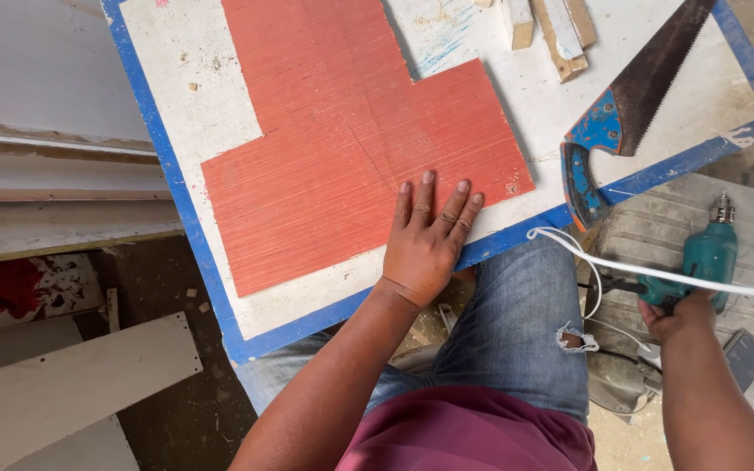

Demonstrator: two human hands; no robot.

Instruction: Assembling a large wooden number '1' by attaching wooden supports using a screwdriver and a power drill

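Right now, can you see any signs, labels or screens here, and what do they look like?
Painted board: under the left hand, flat, white with a blue border and a big red stepped shape, like a sign.
Phone: lower right, by the right hand holding the green drill; dark rectangular screen, blank.

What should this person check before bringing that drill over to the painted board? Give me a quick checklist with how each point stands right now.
1. Board held down: ok, left hand lies flat on its near edge.
2. Drill gripped: ok, right hand holds its handle.
3. White cord clear: not ok, it crosses over the drill.
4. Handsaw out of the way: ok, it lies on the board's right corner, apart from the hand.
5. Bit fitted in chuck: cannot tell.
6. Board support: cannot tell, it seems to rest on the knee.
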